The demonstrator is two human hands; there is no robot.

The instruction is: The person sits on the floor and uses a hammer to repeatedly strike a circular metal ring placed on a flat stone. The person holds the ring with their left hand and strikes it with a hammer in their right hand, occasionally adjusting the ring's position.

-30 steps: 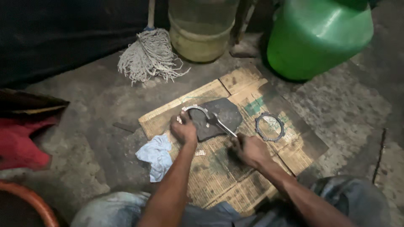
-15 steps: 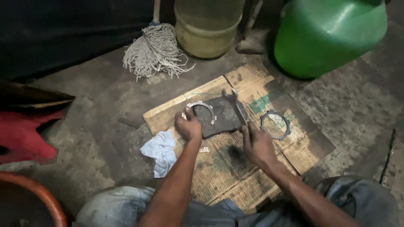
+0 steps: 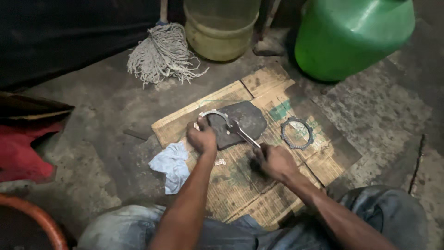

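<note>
Fingers of the left hand (image 3: 202, 137) curled down on a thin metal ring (image 3: 213, 113); fingers of the right hand (image 3: 275, 162) closed round the handle end of a wrench (image 3: 240, 133).

Landmark: dark flat stone (image 3: 245, 121) on the cardboard sheet (image 3: 240, 185). Ring lies on the stone's left edge, pinned there by the left hand; wrench head rests on the stone's middle, just beside the ring. Judged mid-work: ring held against the stone, second toothed ring (image 3: 297, 133) lying untouched right of the stone. Count: rings 2, wrench 1, stone 1, pale rag (image 3: 172, 164) 1 (left of and below the stone), small metal bits (image 3: 220, 162) below it, number unclear. Beyond the stone: mop head (image 3: 162, 53) 1, green drum (image 3: 351, 34) 1, yellowish bucket (image 3: 219, 32) 1.
</note>
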